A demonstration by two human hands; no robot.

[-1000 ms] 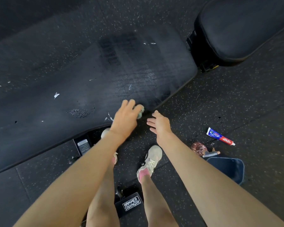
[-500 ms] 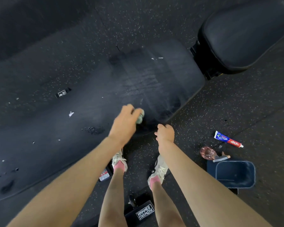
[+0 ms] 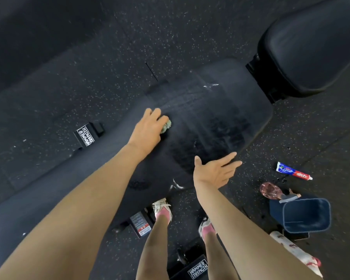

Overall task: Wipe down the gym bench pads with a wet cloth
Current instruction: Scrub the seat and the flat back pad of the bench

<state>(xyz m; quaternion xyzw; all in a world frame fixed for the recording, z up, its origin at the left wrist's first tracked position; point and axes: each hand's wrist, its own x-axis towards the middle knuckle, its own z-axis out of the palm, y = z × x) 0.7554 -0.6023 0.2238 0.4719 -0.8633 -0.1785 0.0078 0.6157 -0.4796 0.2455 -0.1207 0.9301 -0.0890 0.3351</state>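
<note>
A: Start nearest. What's by the feet?

B: Two shoes (image 3: 161, 206) on the speckled floor. To the near right is a dark blue bin (image 3: 305, 216), and just beyond it a toothpaste tube (image 3: 293, 172) lies on the floor. Neither looks to be in use.

A: The hands?

B: The right hand (image 3: 214, 172) is spread, fingers straight, holding nothing, over the near edge of the long bench pad (image 3: 220, 122). I cannot tell whether it touches the pad. Farther in, the left hand (image 3: 148, 130) has its fingers curled over the cloth (image 3: 166, 126), a greenish wad pressed onto the pad's top.

A: So which step?

B: Wiping the long pad, I'd judge. The stretch to the right of the cloth shows damp streaks, while the part running off to the near left looks dull and dry.

A: And next?

B: Probably a sweep leftward over the dry part, with steady downward pressure so the cloth stays flat. The seat pad (image 3: 311, 47), far right, shows no streaks that I can make out, so it likely needs wiping too.
</note>
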